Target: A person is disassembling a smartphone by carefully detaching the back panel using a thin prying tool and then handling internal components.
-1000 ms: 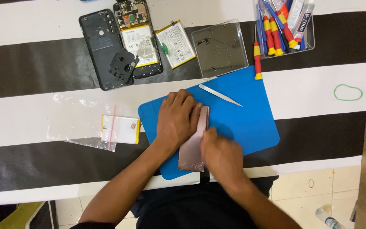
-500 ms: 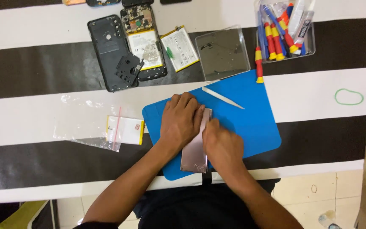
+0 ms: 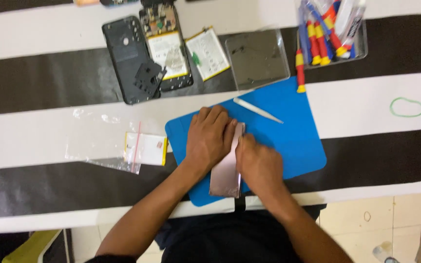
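Table cover (image 3: 35, 92): broad black and white stripes. Work mat (image 3: 293, 141): solid bright blue. Flat panel (image 3: 227, 170) under the hands: pinkish rose-metallic. Spudger (image 3: 258, 110): white. Phone back shell (image 3: 125, 58): black. Opened phone (image 3: 164, 46): dark frame, white battery with yellow edge. Loose battery (image 3: 209, 53): white, green tab. Screwdrivers (image 3: 317, 41): red, yellow, blue handles. Rubber band (image 3: 407, 107): green. Small bag (image 3: 144, 148): clear, yellow-white card inside.

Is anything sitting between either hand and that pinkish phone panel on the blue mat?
No. The left hand and the right hand both rest directly on the pinkish panel on the blue mat. The white pry tool lies apart, beyond it.
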